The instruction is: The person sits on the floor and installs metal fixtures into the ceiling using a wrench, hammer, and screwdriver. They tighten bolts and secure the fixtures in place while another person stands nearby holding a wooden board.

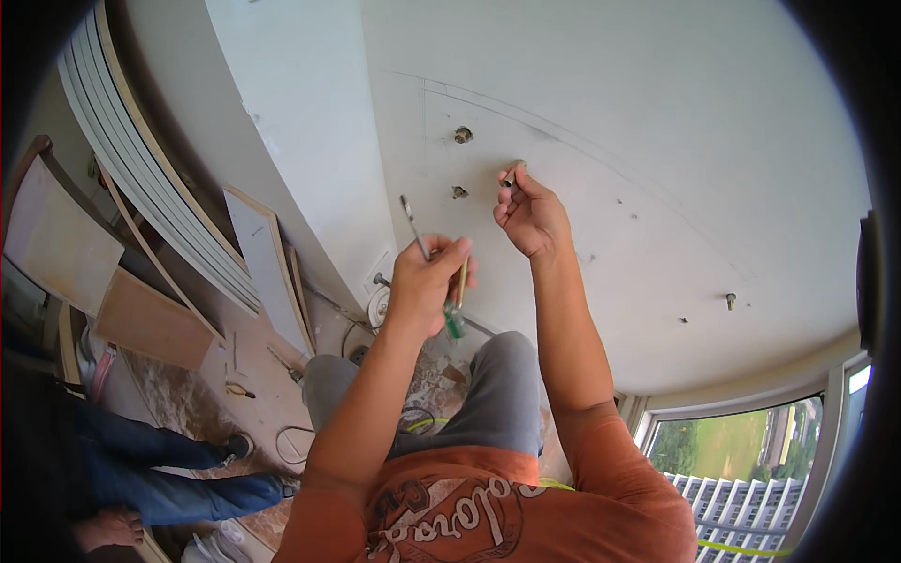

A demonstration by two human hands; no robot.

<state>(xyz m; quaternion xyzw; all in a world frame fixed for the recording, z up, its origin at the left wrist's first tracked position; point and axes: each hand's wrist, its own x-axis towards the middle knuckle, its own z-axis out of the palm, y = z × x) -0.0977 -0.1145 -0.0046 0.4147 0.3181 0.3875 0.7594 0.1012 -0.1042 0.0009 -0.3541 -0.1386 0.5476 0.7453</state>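
Observation:
My left hand [424,286] is closed around a slim metal wrench [410,216], which points up toward the wall. From the same fist a screwdriver with a green see-through handle [454,321] hangs downward, slightly blurred. Higher and to the right, my right hand [533,214] pinches a short hollow metal sleeve [511,175] between thumb and fingers, close to the wall [610,122]. Left of it, the wall has two rough holes, an upper hole [463,135] and a lower hole [459,192]. Farther right, a metal anchor bolt [730,301] sticks out of the wall.
Curved pencil lines cross the wall. Long panels [160,159] and boards [267,263] lean at the left. Another person in blue jeans [160,483] is at the lower left. Pliers [240,389] and cables lie on the floor. A window [751,450] is at the lower right.

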